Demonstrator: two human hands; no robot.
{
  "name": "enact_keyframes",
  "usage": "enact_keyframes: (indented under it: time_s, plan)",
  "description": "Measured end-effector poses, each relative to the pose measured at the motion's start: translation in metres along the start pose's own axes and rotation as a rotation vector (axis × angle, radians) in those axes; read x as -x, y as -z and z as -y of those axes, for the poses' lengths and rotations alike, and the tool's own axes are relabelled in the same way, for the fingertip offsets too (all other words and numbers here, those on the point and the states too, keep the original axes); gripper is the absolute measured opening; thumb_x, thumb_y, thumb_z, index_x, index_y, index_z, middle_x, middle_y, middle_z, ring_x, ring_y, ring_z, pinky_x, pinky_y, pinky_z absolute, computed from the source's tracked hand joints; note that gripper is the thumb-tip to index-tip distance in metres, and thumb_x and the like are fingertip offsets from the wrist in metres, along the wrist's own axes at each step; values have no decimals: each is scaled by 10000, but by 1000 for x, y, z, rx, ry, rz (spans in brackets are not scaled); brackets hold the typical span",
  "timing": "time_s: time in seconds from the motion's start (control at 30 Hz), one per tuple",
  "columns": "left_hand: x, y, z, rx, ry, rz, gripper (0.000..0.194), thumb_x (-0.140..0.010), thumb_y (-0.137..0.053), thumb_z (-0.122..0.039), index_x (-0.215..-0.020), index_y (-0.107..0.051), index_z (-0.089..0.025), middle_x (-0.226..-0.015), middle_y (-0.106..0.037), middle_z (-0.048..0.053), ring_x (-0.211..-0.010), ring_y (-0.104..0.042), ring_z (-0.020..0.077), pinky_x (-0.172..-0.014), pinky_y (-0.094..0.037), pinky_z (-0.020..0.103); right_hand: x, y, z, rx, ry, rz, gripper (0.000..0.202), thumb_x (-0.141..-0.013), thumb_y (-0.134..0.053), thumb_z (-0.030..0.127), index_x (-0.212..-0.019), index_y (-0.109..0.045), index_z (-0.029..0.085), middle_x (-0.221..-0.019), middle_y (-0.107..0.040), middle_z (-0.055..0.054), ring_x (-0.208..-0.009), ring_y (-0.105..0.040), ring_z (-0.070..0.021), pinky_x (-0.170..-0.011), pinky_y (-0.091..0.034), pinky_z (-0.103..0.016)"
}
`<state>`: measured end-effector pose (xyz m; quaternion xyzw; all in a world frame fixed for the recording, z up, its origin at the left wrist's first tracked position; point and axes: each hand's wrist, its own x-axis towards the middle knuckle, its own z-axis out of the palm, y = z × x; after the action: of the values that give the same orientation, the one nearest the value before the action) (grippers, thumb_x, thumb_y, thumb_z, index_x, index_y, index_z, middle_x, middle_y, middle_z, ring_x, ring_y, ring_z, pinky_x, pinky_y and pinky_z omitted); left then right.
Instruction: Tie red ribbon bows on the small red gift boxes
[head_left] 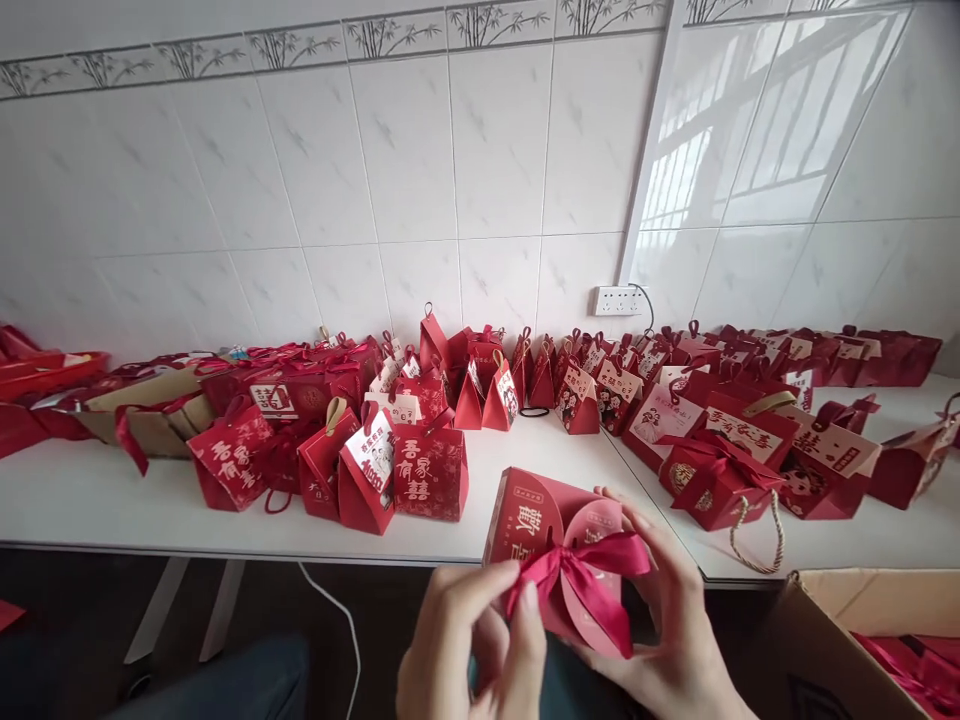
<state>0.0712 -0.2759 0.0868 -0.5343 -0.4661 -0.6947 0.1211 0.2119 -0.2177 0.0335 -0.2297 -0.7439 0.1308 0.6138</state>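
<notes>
Over the front edge of the white table [285, 535], near the middle: one red gift box [551, 515] held up and tilted, its curved flaps and pink bow [574, 572] turned toward the viewer. Left hand [476, 640]: thumb and fingers gathered at the left loop of the bow; whether firmly pinched or only touching, cannot tell. Right hand [675, 615]: grasping the box from its right side, fingers at the far edge, thumb at the near edge. Open room: bare tabletop lies just behind the held box, between a left group of red boxes [431, 480] and a right group [829, 465], narrowing toward small peaked boxes [577, 395] nearer the tiled wall [495, 150]. A bare strip also runs along the front edge at left. At right, a rope handle [780, 540] reaches close to the table edge; an open carton [885, 590] stands just below it. Hidden: underside of the held box, and some right-hand fingertips behind it. Cut off: carton, by the right and lower borders; red tray [64, 372], by the left border. Hard to make out: print on the rear boxes, and shapes in the dark under the table, where a white cable [349, 625] hangs.
</notes>
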Motion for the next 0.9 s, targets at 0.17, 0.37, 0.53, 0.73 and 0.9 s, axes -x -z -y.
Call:
enact_keyframes:
  time_s: [0.17, 0.37, 0.53, 0.73, 0.9]
  plan:
    - [0, 24, 15, -51, 222, 168, 210, -821, -604, -280, -1007, -593, -183, -609, -564, -44, -392, -473, 39, -402, -442, 130, 0, -5, 9, -31, -37, 103, 850, -738, -713, 159, -1432, -237, 279, -1438, -329, -158, -1341, -377, -300, -933, -538, -414]
    - [-11, 47, 25, -105, 484, 322, 350, -833, -496, -519, -970, -515, -198, -738, -583, 0, -469, -534, 94, -447, -472, 216, -6, -14, 24, -69, -25, 174, 897, -715, -742, 163, -1422, -218, 336, -1435, -306, -141, -1364, -327, -305, -965, -498, -487]
    - [-14, 49, 29, -199, 219, 288, 122, -853, -554, -316, -840, -540, -195, -805, -586, 17, -732, -585, 131, -689, -490, 245, -5, -18, 31, -57, -39, 206, 905, -713, -751, 193, -1421, -209, 349, -1440, -305, -130, -1366, -319, -297, -958, -503, -490]
    - [-11, 43, 12, 1, -195, 189, 171, -799, -596, -72, -937, -571, -170, -810, -580, 23, -794, -548, 133, -743, -473, 270, -7, -18, 34, -44, -42, 173, 917, -706, -767, 241, -1425, -207, 345, -1445, -311, -127, -1360, -327, -293, -947, -511, -479]
    - [-7, 39, 0, 17, -450, 259, 180, -769, -636, -74, -937, -643, -137, -741, -586, 30, -748, -506, 145, -734, -454, 318, -9, -13, 38, -75, -42, 107, 925, -686, -786, 281, -1421, -228, 347, -1442, -333, -130, -1358, -322, -308, -911, -527, -470]
